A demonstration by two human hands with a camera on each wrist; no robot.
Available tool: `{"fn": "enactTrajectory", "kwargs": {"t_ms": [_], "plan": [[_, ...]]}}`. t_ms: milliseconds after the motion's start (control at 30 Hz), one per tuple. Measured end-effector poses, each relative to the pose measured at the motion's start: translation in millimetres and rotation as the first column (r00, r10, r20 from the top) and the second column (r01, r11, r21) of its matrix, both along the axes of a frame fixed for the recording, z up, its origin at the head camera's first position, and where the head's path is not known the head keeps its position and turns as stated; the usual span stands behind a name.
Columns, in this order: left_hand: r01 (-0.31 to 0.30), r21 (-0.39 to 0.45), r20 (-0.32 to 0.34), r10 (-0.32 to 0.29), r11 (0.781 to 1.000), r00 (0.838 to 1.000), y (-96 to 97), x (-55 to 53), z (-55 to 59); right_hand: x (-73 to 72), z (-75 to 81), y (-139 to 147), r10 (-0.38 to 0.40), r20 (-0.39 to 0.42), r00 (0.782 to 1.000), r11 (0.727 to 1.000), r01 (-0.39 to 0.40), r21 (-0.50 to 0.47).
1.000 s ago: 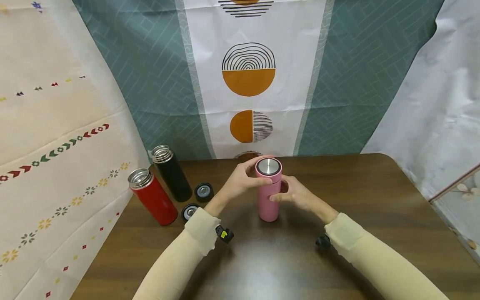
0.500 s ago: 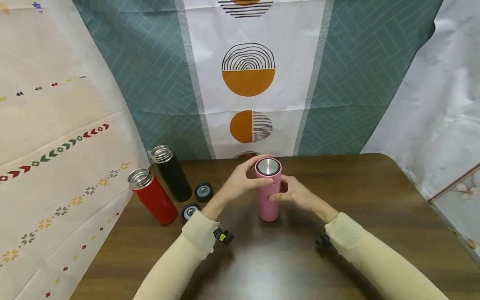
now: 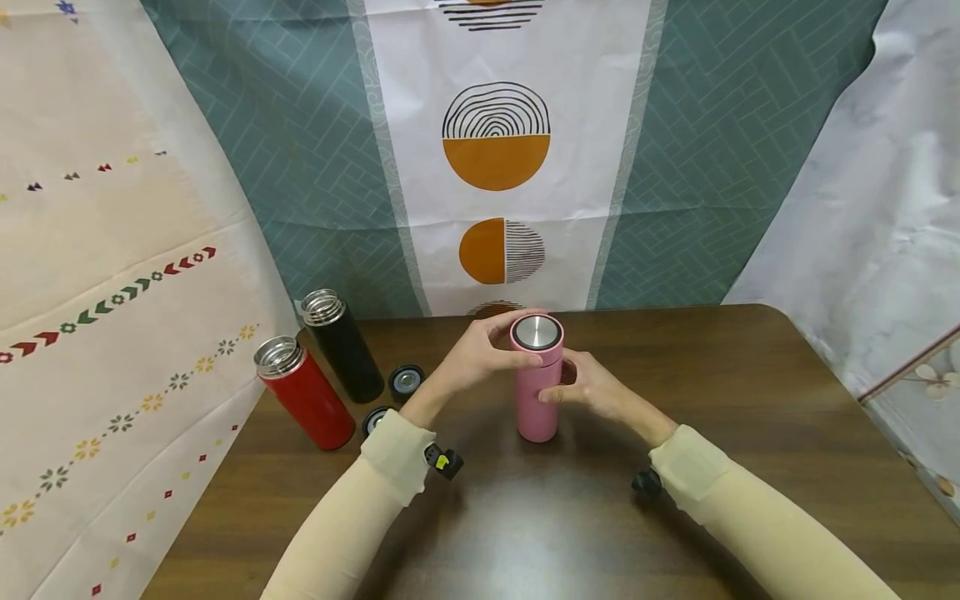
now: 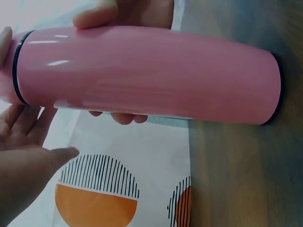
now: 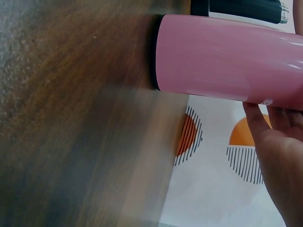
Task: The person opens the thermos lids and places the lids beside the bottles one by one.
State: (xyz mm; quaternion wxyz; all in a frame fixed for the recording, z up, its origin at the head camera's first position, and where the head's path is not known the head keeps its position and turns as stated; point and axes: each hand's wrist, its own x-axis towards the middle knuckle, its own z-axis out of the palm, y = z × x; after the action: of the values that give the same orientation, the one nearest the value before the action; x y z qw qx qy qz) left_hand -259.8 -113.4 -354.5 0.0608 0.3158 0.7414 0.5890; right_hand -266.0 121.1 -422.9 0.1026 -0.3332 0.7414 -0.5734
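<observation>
A pink thermos stands upright near the middle of the table's far half, its lid with a silver disc on top seated on the body. My left hand grips the lid from the left, thumb across the front. Lower down, my right hand holds the body from the right. In the left wrist view the dark seam between lid and body lies beside my left fingers. The right wrist view has my right fingers behind the body, close over the wooden table.
Left of my hands stand a red thermos and a black thermos, both with bare steel mouths. Two black lids, one behind and one partly hidden by my left sleeve, lie beside them. Patterned cloth hangs behind the table.
My left wrist and forearm have shifted slightly to the left, covering more of the nearer black lid. The right hand and the pink thermos stay in place.
</observation>
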Motion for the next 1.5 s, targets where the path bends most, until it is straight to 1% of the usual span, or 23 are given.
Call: {"fn": "enactTrajectory", "kwargs": {"t_ms": [100,200,267,300,367,400,433,467,533,633,700,800,867,933,1000,1100,1167,1267,1367,1400,1433,1467,1500], "plan": [[-0.054,0.007,-0.006,0.054,0.999,0.999,3.3,3.9,0.3,-0.6,-0.4,0,0.000,-0.002,1.000,1.000,0.000,-0.008],[-0.151,0.026,-0.012,0.152,0.988,0.988,9.5,11.4,-2.4,-0.2,-0.1,1,0.000,-0.008,1.000,1.000,0.000,-0.019],[-0.235,0.027,-0.040,0.236,0.972,0.971,15.0,18.2,-5.0,-0.1,0.0,1,-0.002,-0.019,1.000,1.000,0.002,-0.024],[-0.274,0.026,-0.059,0.275,0.961,0.959,17.7,21.4,-6.5,-0.1,0.1,1,-0.004,-0.024,1.000,1.000,0.004,-0.024],[-0.328,0.030,-0.091,0.330,0.944,0.940,22.5,26.8,-9.0,-0.2,0.3,1,-0.007,-0.035,0.999,1.000,0.006,-0.020],[-0.344,0.034,-0.095,0.346,0.938,0.933,23.9,28.7,-9.9,-0.3,0.5,1,-0.008,-0.037,0.999,1.000,0.007,-0.017],[-0.347,0.040,-0.095,0.349,0.937,0.932,24.4,29.7,-10.8,-0.6,0.6,1,-0.008,-0.039,0.999,1.000,0.007,-0.011],[-0.335,0.046,-0.091,0.338,0.941,0.937,24.1,29.6,-11.1,-0.6,1.2,1,-0.006,-0.039,0.999,1.000,0.006,-0.006],[-0.294,0.053,-0.063,0.297,0.954,0.953,20.7,27.7,-10.1,-1.0,1.7,1,-0.001,-0.034,0.999,1.000,0.001,0.004],[-0.187,0.040,-0.022,0.188,0.982,0.982,11.3,20.6,-5.4,-1.3,2.2,0,0.008,-0.017,1.000,1.000,-0.008,0.017],[-0.098,0.028,-0.001,0.098,0.995,0.995,4.9,14.4,-1.3,-1.4,2.2,0,0.012,-0.005,1.000,1.000,-0.012,0.020],[0.004,0.005,0.018,-0.004,1.000,1.000,-1.7,6.4,4.1,-1.7,2.1,0,0.013,0.003,1.000,1.000,-0.013,0.022],[0.038,-0.002,0.024,-0.038,0.999,0.999,-3.7,2.8,5.5,-1.8,1.7,0,0.016,0.004,1.000,1.000,-0.016,0.021],[0.031,-0.008,0.027,-0.031,0.999,0.999,-4.0,1.9,5.4,-1.8,1.0,-1,0.021,0.004,1.000,1.000,-0.021,0.018],[-0.001,0.000,0.037,0.001,1.000,0.999,-2.4,3.0,3.5,-1.5,0.5,-1,0.023,0.005,1.000,1.000,-0.023,0.013],[-0.077,0.027,0.041,0.076,0.997,0.996,2.7,8.3,-0.4,-0.3,0.3,-1,0.016,0.004,1.000,1.000,-0.016,0.003],[-0.137,0.055,0.035,0.135,0.989,0.990,7.5,13.8,-3.2,1.0,0.4,-1,0.009,0.002,1.000,1.000,-0.009,-0.006],[-0.245,0.080,0.004,0.245,0.966,0.970,16.0,24.7,-6.1,2.6,0.2,-1,0.004,-0.012,1.000,1.000,-0.004,-0.023],[-0.343,0.077,-0.024,0.345,0.936,0.938,23.0,35.1,-8.6,3.1,0.2,-1,0.000,-0.022,1.000,0.999,-0.001,-0.032],[-0.358,0.074,-0.030,0.361,0.931,0.932,24.0,37.1,-9.0,2.9,0.4,-1,0.000,-0.025,1.000,1.000,-0.001,-0.029],[-0.361,0.071,-0.035,0.365,0.930,0.931,24.6,38.1,-9.5,2.8,1.0,-1,-0.002,-0.024,1.000,1.000,0.002,-0.023],[-0.349,0.074,-0.033,0.352,0.934,0.935,24.1,37.7,-9.8,2.3,1.1,0,0.000,-0.023,1.000,1.000,-0.001,-0.017],[-0.322,0.078,-0.029,0.325,0.944,0.945,22.5,36.5,-9.8,2.0,1.5,0,0.003,-0.020,1.000,1.000,-0.003,-0.009]]}}
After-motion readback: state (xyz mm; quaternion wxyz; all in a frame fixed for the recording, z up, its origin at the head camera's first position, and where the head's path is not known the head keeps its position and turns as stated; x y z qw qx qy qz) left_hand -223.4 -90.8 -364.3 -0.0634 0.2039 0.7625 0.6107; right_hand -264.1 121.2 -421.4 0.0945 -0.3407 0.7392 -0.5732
